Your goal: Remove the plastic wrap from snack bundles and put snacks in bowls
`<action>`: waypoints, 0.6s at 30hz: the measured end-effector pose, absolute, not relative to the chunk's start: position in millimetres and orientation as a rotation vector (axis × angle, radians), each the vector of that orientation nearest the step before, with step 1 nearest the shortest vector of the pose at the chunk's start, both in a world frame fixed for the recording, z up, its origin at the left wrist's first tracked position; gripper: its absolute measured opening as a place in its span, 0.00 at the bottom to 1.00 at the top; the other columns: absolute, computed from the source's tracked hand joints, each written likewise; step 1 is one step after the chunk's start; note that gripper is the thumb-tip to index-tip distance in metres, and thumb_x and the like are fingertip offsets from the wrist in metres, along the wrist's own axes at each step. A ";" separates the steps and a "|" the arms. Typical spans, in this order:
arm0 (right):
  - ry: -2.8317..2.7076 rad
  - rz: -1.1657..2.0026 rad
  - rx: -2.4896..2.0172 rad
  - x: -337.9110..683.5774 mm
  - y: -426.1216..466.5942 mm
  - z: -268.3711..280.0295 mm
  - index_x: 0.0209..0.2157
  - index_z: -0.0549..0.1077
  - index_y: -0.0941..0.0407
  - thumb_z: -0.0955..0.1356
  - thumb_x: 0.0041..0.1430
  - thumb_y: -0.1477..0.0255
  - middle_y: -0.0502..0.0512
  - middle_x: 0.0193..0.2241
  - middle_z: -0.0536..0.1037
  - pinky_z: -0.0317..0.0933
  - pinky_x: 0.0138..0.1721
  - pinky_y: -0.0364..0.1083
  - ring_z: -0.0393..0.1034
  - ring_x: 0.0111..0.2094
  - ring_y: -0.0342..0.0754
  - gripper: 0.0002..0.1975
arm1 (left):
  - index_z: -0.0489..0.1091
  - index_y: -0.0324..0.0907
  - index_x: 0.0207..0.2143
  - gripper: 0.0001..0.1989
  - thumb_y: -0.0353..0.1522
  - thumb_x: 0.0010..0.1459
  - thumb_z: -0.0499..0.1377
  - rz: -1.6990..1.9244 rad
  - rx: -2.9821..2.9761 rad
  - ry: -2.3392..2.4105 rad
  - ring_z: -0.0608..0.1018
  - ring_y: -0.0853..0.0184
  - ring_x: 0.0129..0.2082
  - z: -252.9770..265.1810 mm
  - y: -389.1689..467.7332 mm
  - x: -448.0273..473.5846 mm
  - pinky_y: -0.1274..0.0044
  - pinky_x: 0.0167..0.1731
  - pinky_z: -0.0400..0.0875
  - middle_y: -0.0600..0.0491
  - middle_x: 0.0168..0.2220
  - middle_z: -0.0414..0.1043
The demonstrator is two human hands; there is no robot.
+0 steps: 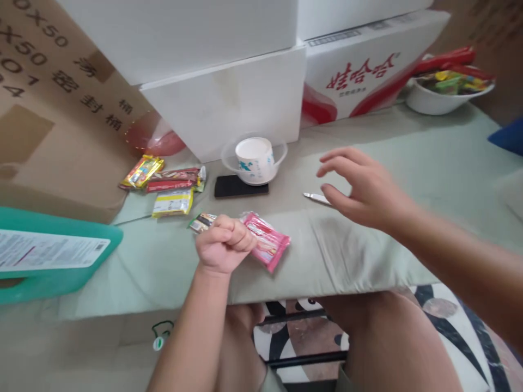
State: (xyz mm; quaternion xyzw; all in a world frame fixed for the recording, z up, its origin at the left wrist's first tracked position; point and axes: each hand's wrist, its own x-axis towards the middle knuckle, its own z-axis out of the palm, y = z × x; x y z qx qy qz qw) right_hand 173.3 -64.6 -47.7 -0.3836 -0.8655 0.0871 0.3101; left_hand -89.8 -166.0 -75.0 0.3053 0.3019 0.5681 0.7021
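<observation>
My left hand (224, 242) is closed in a fist near the front of the table. A pink snack packet (269, 242) sticks out to its right, and a small dark packet with a green edge (203, 222) shows behind it. Whether the fist grips either packet is hidden. Over the table to the right, my right hand (362, 188) is open, thumb and fingers apart with nothing between them. Just beyond its thumb lies a slim, pointed, silvery-white tool (316, 198), partly covered by the hand.
A paper cup (256, 159) in a clear plastic bowl (281, 155) stands by a black phone (241, 187). Several snack packets (174, 201) lie left. White boxes (229, 106) line the back, a snack-filled white bowl (433, 100) is far right, a green container (106, 234) left.
</observation>
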 end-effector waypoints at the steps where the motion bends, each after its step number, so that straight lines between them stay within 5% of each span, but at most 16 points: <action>1: -2.298 0.236 -0.986 147.0 -54.2 -46.2 0.41 0.74 0.50 0.66 0.58 0.70 0.59 0.48 0.77 0.68 0.45 0.56 0.74 0.47 0.57 0.10 | 0.35 0.42 0.15 0.31 0.32 0.41 0.63 1.276 0.639 0.673 0.41 0.77 0.12 -80.5 -164.9 -96.4 0.78 0.15 0.46 0.63 0.15 0.25; 6: -2.396 0.316 -1.180 36.0 11.7 -57.9 0.50 0.72 0.53 0.70 0.56 0.62 0.62 0.45 0.75 0.66 0.46 0.58 0.71 0.45 0.60 0.20 | 0.35 0.42 0.16 0.29 0.30 0.40 0.61 1.347 0.491 0.582 0.41 0.77 0.13 -92.6 -161.9 -113.5 0.78 0.15 0.45 0.63 0.15 0.28; 10: -2.517 0.251 -1.356 -4.4 48.9 -76.8 0.47 0.71 0.53 0.76 0.47 0.55 0.63 0.44 0.74 0.65 0.49 0.64 0.69 0.46 0.63 0.29 | 0.34 0.43 0.15 0.30 0.31 0.41 0.60 1.307 0.495 0.430 0.41 0.78 0.12 -91.6 -167.7 -123.7 0.77 0.16 0.41 0.63 0.13 0.30; 14: -2.553 0.112 -1.435 -12.0 46.7 -73.8 0.44 0.71 0.52 0.77 0.44 0.54 0.63 0.43 0.73 0.59 0.53 0.72 0.67 0.50 0.68 0.28 | 0.34 0.43 0.16 0.30 0.31 0.41 0.60 1.322 0.492 0.389 0.42 0.78 0.12 -90.7 -175.2 -139.6 0.78 0.17 0.42 0.63 0.13 0.31; 18: -2.640 0.232 -1.593 -11.6 23.5 -54.8 0.42 0.70 0.51 0.75 0.47 0.59 0.64 0.52 0.69 0.65 0.51 0.64 0.70 0.46 0.61 0.22 | 0.35 0.43 0.16 0.28 0.29 0.43 0.59 1.377 0.476 0.314 0.41 0.77 0.13 -89.6 -181.0 -149.2 0.77 0.17 0.41 0.62 0.14 0.30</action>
